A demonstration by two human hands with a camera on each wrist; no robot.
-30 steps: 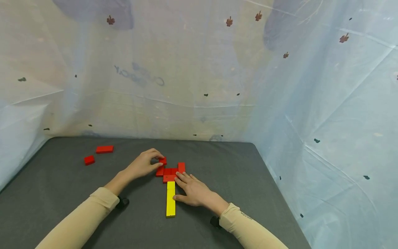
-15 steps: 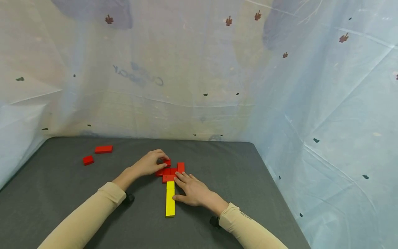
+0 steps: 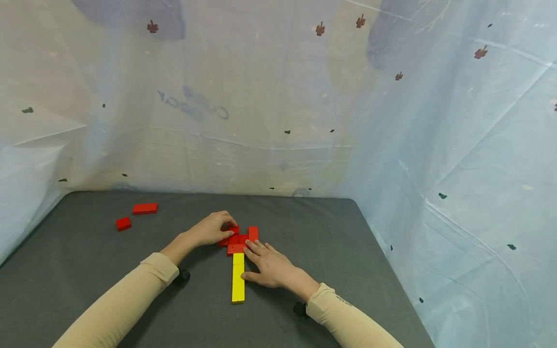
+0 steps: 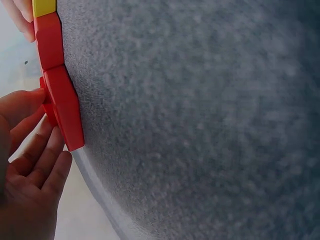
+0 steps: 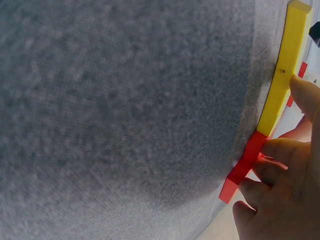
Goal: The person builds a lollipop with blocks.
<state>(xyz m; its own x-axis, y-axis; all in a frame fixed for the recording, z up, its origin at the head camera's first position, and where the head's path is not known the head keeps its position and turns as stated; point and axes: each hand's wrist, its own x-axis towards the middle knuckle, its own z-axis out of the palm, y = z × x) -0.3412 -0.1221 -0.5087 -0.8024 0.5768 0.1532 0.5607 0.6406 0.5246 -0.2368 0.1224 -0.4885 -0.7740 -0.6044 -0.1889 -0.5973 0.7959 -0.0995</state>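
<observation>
In the head view a flat figure of red and yellow blocks lies on the table. My left hand (image 3: 211, 229) pinches a small red block (image 3: 235, 230) between thumb and fingers at the figure's upper left. The left wrist view has that hand beside a red block (image 4: 65, 107) at the row's end. My right hand (image 3: 272, 266) lies spread along the figure's right side, its fingertips on the red blocks (image 3: 236, 249) and the thumb against the yellow strip (image 3: 238, 282). Another red block (image 3: 253, 233) points away at the upper right. The left hand partly covers the red blocks under it.
Two loose red pieces lie at the far left: a long block (image 3: 145, 209) and a short block (image 3: 124, 224). The dark grey table (image 3: 322, 241) meets a patterned plastic curtain (image 3: 261, 96) at the back and on the sides.
My left hand has shifted right and slightly nearer with the small red block, which now sits closer to the middle of the figure. The right hand stays where it was.
</observation>
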